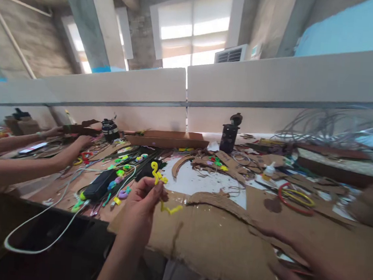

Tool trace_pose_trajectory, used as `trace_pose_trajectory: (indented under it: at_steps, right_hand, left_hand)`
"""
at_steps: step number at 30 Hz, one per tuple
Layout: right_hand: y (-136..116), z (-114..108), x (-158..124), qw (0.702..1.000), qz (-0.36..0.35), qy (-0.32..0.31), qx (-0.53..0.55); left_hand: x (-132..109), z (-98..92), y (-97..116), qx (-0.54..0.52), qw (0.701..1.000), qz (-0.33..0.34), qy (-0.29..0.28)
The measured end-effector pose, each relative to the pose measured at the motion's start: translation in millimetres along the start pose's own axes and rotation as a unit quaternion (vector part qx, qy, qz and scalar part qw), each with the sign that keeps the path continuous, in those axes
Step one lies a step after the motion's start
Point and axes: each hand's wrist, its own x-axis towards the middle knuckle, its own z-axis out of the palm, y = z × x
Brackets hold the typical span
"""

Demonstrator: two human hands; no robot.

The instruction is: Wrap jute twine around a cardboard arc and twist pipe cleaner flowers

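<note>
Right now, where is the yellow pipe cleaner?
In the head view, the yellow pipe cleaner is left of centre, pinched in the left hand, above the near edge of the big cardboard sheet, beside the black power adapter.

A long white bench (pixel 199 182) runs beneath pale divider panels, littered with torn brown cardboard sheets (pixel 217 234). On it lie a flat black power adapter (pixel 99 184) with a white cable (pixel 51 224), red and yellow wire rings (pixel 295 197), a small white glue bottle (pixel 269 170), a black cylindrical holder (pixel 229 137) and scattered bright pipe-cleaner pieces (pixel 120 182).
</note>
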Motion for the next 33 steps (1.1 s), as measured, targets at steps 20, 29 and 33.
trace_pose_trajectory:
  at_steps: [20, 29, 33]
  right_hand:
    - [-6, 41, 9, 0.979, -0.035, -0.174, 0.097]
    - [-32, -4, 61, 0.989, 0.04, -0.031, 0.136]
    - [-28, 0, 63, 0.988, 0.052, -0.052, 0.135]
  left_hand:
    - [-18, 70.5, -97, -0.033, 0.983, -0.168, -0.065]
    - [-58, 80.5, -106, 0.215, 0.953, -0.039, -0.209]
    - [-64, 80.1, -106, 0.273, 0.937, 0.026, -0.217]
